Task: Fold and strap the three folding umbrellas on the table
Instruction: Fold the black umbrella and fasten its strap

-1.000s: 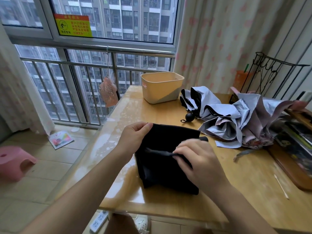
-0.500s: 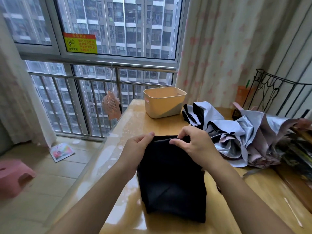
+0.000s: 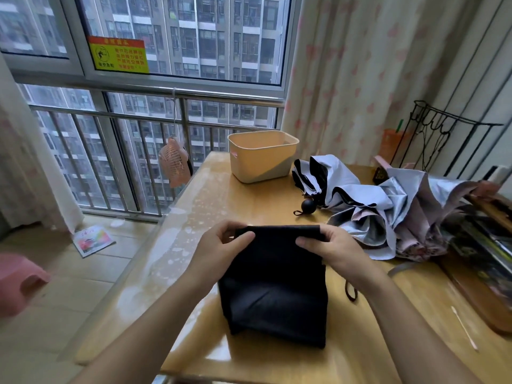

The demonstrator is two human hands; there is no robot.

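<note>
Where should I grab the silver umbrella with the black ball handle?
Probably by the black ball handle. It sticks out of the silver umbrella toward you, clear of its crumpled folds, so come from the near side with your right hand, the closer one, once it releases the black umbrella.

text | window sticker (image 3: 119,55): yellow-red; Chinese characters, too blurred to read

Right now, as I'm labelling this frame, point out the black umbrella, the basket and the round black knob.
black umbrella (image 3: 277,289): head view, middle of the folded fabric.
basket (image 3: 257,164): head view, near wall.
knob (image 3: 308,206): head view, centre of the ball.
</note>
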